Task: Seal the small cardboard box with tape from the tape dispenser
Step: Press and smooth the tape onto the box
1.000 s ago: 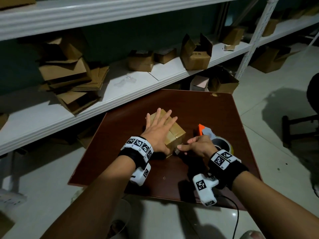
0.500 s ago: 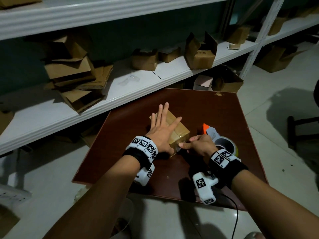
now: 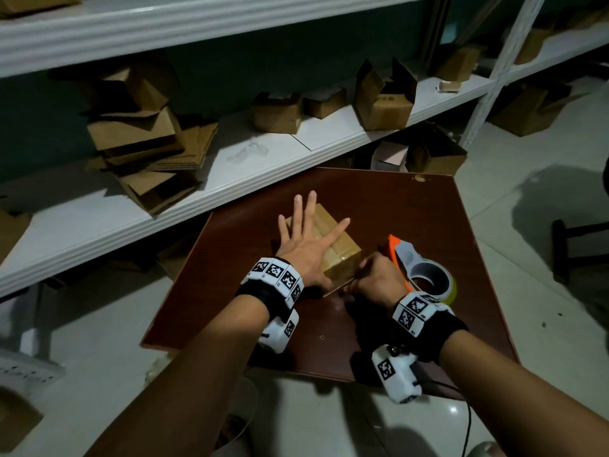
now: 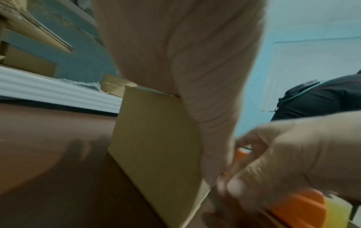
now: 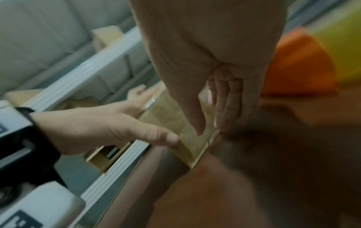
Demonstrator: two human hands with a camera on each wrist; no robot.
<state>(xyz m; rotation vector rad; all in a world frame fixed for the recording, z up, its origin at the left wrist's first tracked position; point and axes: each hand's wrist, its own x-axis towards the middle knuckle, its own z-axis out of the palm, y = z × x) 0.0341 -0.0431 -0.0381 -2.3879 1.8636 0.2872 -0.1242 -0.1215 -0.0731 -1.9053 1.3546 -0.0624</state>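
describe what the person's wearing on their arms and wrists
Both forearms are bare, with no sleeves. The left hand and the right hand each have a black wristband topped by white blocks printed with black square markers. A white camera unit hangs under each wrist; a thin dark cable trails from the right one.

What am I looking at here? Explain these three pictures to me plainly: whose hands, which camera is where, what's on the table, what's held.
A person wears a head camera and one on each wrist. The head view looks down on a brown table. The left hand lies flat, fingers spread, on a small cardboard box. The right hand touches the box's near side, fingers straight in its wrist view; it appears to hold nothing. Beside it lies an orange tape dispenser. The wrist views show the same hands close up and blurred.
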